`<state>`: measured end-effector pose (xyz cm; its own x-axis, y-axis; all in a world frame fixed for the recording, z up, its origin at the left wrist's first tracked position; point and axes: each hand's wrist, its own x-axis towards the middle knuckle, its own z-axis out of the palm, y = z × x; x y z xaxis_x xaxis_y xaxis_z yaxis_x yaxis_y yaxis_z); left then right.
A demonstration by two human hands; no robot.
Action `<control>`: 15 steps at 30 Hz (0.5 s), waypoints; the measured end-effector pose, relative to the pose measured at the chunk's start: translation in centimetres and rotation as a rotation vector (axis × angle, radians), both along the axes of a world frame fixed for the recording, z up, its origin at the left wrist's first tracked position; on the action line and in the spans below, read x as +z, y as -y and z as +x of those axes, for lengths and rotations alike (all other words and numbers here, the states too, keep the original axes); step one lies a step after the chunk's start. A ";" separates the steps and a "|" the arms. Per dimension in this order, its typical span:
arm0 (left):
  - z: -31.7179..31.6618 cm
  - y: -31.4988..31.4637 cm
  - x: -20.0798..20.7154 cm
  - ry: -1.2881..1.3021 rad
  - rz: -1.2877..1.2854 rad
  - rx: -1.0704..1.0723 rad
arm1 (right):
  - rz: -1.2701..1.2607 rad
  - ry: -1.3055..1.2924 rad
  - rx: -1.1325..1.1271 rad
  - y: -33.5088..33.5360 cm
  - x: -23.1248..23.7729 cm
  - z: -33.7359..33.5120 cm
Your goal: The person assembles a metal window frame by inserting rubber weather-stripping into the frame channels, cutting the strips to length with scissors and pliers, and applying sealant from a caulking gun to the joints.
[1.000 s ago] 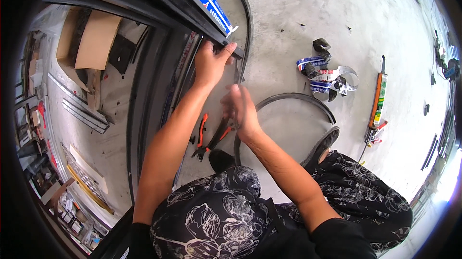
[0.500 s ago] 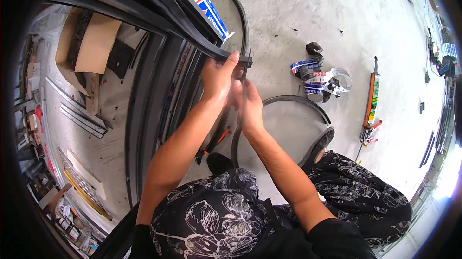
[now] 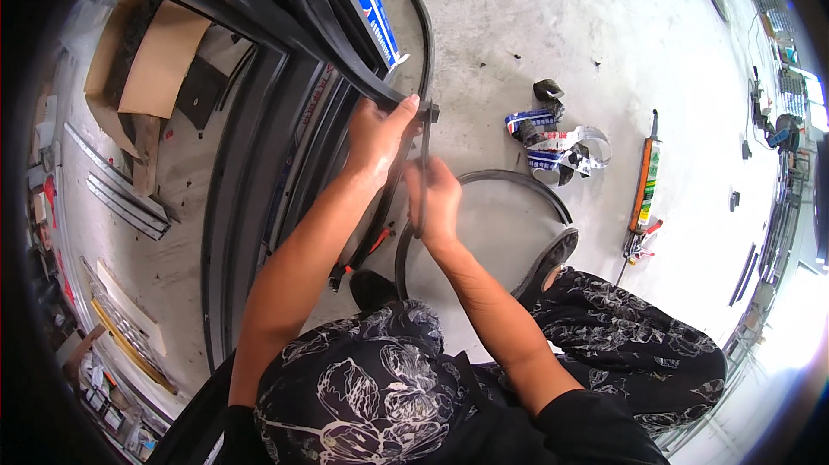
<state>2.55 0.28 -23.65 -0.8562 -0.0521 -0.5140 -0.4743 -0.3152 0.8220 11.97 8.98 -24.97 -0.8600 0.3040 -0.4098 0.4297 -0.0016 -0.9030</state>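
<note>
My left hand grips the top of a black rubber sealing strip where it meets the black metal frame. Just below it, my right hand pinches the same strip lower down, and a short straight length runs between the two hands. The strip curves away over the concrete floor above my left hand. Another black strip arcs on the floor by my right hand. Red-handled pliers lie under my left forearm, partly hidden.
A caulking gun lies on the floor at right. Crumpled blue-and-white wrapping sits near it. A cardboard sheet and metal bars lie beyond the frame at left. My knees in patterned black trousers fill the lower part.
Both hands have risen toward the frame's corner and closed on the rubber strip. The right hand, loose a second ago, now pinches the strip below the left.
</note>
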 end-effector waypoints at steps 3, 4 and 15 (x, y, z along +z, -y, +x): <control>0.2 0.1 0.6 -0.036 0.043 -0.023 | -0.085 0.129 0.059 -0.4 0.6 -0.3; 0.4 0.2 0.6 -0.036 0.042 -0.019 | -0.086 0.129 0.062 -0.5 0.7 -0.6; 0.6 0.3 1.2 0.016 0.064 -0.071 | -0.011 0.049 0.042 -0.9 0.6 -1.0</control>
